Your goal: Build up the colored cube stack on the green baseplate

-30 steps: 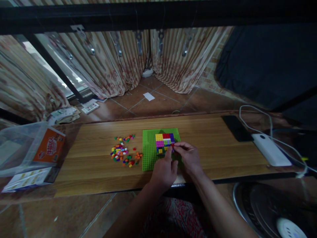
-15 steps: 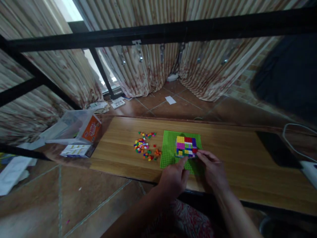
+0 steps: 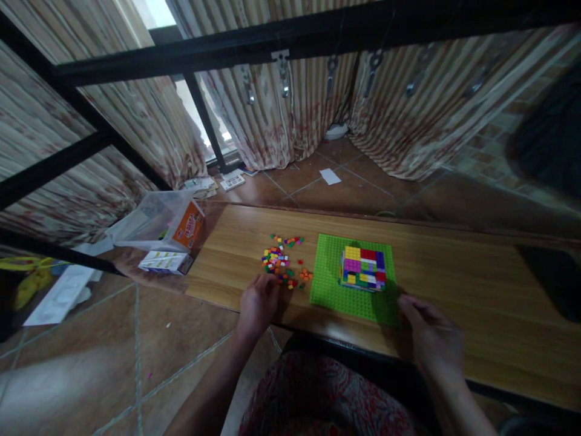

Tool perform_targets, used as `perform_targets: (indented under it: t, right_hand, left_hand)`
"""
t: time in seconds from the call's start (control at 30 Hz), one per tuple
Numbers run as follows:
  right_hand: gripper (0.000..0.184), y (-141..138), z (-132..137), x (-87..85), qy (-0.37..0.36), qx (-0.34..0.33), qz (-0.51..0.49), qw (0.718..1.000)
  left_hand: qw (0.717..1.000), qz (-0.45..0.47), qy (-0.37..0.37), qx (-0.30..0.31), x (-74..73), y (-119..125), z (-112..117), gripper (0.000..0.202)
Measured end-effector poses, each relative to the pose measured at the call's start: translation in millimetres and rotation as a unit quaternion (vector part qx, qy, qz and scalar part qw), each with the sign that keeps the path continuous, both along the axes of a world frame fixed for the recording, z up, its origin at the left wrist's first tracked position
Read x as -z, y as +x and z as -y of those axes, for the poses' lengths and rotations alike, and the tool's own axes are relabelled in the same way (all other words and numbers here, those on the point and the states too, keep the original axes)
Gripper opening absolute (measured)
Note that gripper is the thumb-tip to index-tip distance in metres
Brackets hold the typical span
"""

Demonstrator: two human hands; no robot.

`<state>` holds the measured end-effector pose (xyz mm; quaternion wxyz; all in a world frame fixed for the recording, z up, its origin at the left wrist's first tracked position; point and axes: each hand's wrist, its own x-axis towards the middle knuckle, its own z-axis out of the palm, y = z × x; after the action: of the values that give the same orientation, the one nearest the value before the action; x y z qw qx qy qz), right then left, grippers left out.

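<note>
bench [image 3: 454, 266]: wood-grain | clear tub [image 3: 149, 218] holding orange carton [image 3: 193, 225], off its left end | white box [image 3: 166, 262] just beside tub | striped curtains [image 3: 290, 121] behind | paper scrap [image 3: 330, 176] on tiled floor

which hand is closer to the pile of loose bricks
Left. The left hand is right at the near edge of the pile of loose bricks; the right hand is across the green baseplate, off its near right corner.

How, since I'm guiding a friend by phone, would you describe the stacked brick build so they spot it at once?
On the long wooden board lies a green baseplate. The brick build stands on its far half. Unlike the loose bricks scattered left of the plate, it is one joined, many-coloured block.
</note>
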<state>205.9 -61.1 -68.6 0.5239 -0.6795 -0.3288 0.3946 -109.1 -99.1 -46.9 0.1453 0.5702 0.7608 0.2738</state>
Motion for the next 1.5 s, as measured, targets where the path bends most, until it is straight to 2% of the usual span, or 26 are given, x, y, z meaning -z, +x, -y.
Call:
perform_targets:
  t: [0.17,0.3,0.47,0.57,0.67,0.73,0.83,0.97,1.13,1.17,1.23,1.3,1.33,1.4,1.5]
  right_hand:
    - [0.037,3.7,0.4,7.7,0.0,-0.012,0.028,1.0]
    - [0.038,5.5,-2.0,8.6,-0.015,-0.024,0.044,0.999]
    - [0.032,-9.4,7.5,-9.5,0.005,-0.043,0.106,0.993]
    - [0.027,-36.6,24.7,-29.8,0.049,-0.136,0.127,0.981]
    - [0.027,-71.4,42.6,-44.1,0.04,-0.284,0.041,0.957]
    - [0.027,-90.8,50.3,-46.9,0.019,-0.323,-0.036,0.946]
    - [0.023,-106.7,54.1,-45.3,-0.01,-0.305,-0.11,0.946]
    - [0.024,-110.1,51.6,-44.9,-0.045,-0.306,-0.134,0.942]
    - [0.028,-113.6,46.3,-41.1,-0.077,-0.327,-0.186,0.923]
    - [0.029,-114.9,44.0,-39.1,-0.08,-0.329,-0.184,0.923]
    - [0.029,-117.5,36.9,-34.8,-0.065,-0.328,-0.134,0.933]
    - [0.024,-120.7,27.0,-31.2,-0.019,-0.331,-0.024,0.943]
    - [0.021,-122.9,21.7,-29.7,0.012,-0.339,0.043,0.94]
    - [0.016,-128.8,11.5,-26.6,0.074,-0.361,0.166,0.915]
    - [0.019,-140.5,1.0,-20.4,0.132,-0.391,0.29,0.864]
  left_hand:
    - [0.998,-0.046,-0.052,0.001,-3.1,8.1,-9.0,0.007]
    - [0.998,-0.04,-0.052,0.006,-2.2,8.5,-11.9,0.01]
    - [0.995,0.091,-0.009,0.035,-9.3,10.0,-5.0,0.01]
    - [0.979,0.192,-0.012,0.065,-23.1,23.7,5.7,0.011]
    - [0.954,0.279,-0.053,0.096,-36.3,44.8,18.3,0.013]
    - [0.933,0.329,-0.081,0.119,-41.5,56.7,25.3,0.012]
    - [0.916,0.365,-0.101,0.13,-43.4,63.6,31.3,0.009]
    - [0.91,0.375,-0.119,0.133,-39.2,57.8,33.6,0.013]
    - [0.869,0.46,-0.116,0.139,-27.5,50.4,36.3,0.015]
    - [0.87,0.46,-0.111,0.135,-25.0,47.7,36.3,0.016]
    - [0.896,0.418,-0.089,0.118,-21.2,39.3,34.8,0.016]
    - [0.936,0.333,-0.061,0.094,-19.4,27.6,30.8,0.016]
    - [0.953,0.286,-0.052,0.083,-19.1,21.6,28.0,0.014]
    - [0.976,0.201,-0.044,0.071,-19.0,11.4,21.5,0.01]
    - [0.991,0.108,-0.04,0.065,-17.3,4.5,11.9,0.008]
